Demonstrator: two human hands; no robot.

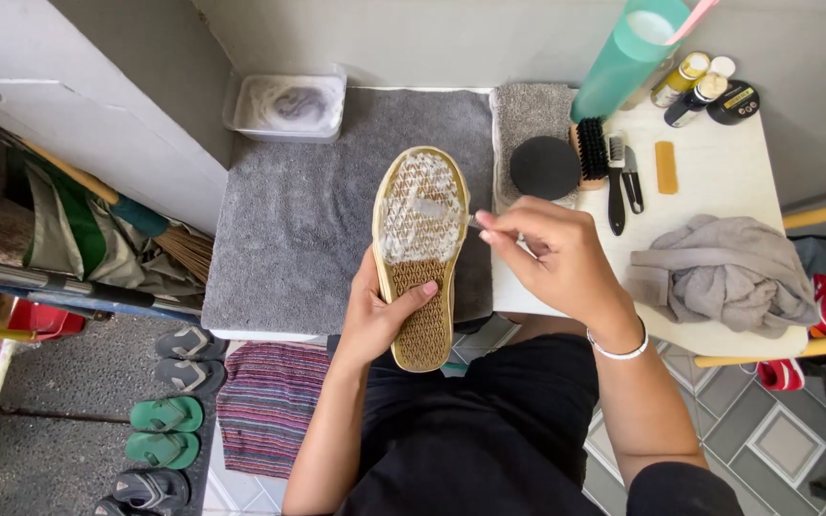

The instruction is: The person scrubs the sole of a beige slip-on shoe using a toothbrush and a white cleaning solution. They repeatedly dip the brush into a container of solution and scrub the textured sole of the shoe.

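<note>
A grey mat (317, 220) lies on the bench (728, 182), with a plastic tub (287, 105) at its far edge. A crumpled grey cloth (719, 272) lies to the right, bottles (695, 91) behind it. Green sandals (164, 430) lie on the floor.

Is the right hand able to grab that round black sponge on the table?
Probably yes. The round black sponge lies uncovered just beyond the right hand, nothing between them, though its fingers already pinch a small tool against the shoe sole.
</note>
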